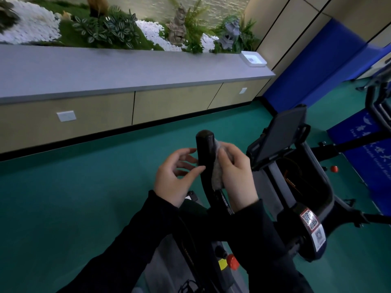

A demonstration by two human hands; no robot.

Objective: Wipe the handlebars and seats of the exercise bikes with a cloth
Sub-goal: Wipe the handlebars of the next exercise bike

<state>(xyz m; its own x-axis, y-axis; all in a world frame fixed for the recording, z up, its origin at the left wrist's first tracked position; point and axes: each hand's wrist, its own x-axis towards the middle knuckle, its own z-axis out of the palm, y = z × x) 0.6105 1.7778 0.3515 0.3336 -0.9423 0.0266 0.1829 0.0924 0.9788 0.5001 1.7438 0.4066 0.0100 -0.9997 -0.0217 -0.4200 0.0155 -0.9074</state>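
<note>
Sleeves point(148, 240), dark. Right hand point(234, 172) grips cloth point(216, 176) against handlebar point(204, 144), mid-wipe; left hand point(175, 176) loose, empty, at nine o'clock. Next, likely: slide cloth downward.

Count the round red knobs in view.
2. One round red knob sits at the bottom, beside a yellow label; the other is farther right, below the black tilted screen. The dark sleeves may hide more.

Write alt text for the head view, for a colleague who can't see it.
A person's right hand presses a grey cloth against the right side of an exercise bike's upright black handlebar, while the left hand sits at the bar's left side with fingers loosely spread. The bike's dark console screen is to the right, over a green floor.
</note>
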